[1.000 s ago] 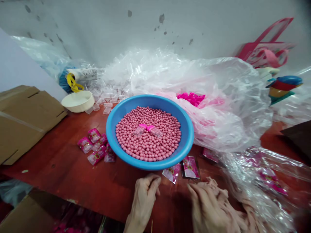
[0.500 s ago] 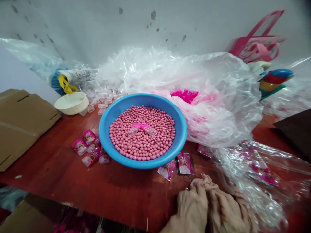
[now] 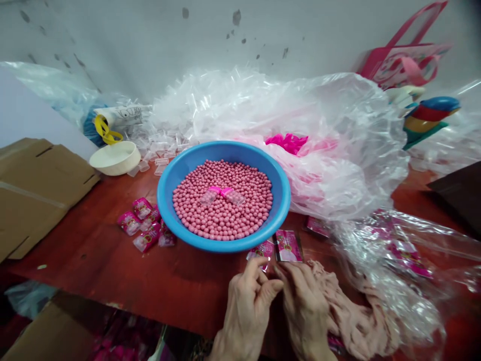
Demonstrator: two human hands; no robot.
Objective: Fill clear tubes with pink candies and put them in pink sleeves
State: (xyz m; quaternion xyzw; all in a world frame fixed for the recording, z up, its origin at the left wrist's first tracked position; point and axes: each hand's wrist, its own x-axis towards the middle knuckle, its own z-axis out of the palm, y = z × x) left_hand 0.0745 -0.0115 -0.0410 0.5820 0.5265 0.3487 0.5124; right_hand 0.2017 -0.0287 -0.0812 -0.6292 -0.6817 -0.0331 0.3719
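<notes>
- Your left hand (image 3: 246,311) is loosely curled in front of the basin, the thumb and index finger parted with a visible gap between them; you have nothing in that gap.
- Your left index fingertip reaches the lower edge of the tilted packet (image 3: 265,247), which lies partly behind the basin's front rim; you cannot tell from this view whether it touches.
- Your right hand (image 3: 306,308) is half-curled with its fingers close together, just beside the left thumb; the fingertips are blurred, so you cannot tell whether they grip anything.
- Those right fingertips are at the near edge of the dark-bordered packet (image 3: 288,244), which lies flat on the red table (image 3: 180,296).
- Just right of your right hand, the crumpled pinkish cloth (image 3: 353,318) lies beside the clear plastic wrap (image 3: 394,296).
- Beyond your hands is the blue basin (image 3: 224,245), filled with pink balls (image 3: 221,220); two pink-capped tubes (image 3: 234,196) lie on them.
- Left of the basin, you have a cluster of pink packets (image 3: 146,238).
</notes>
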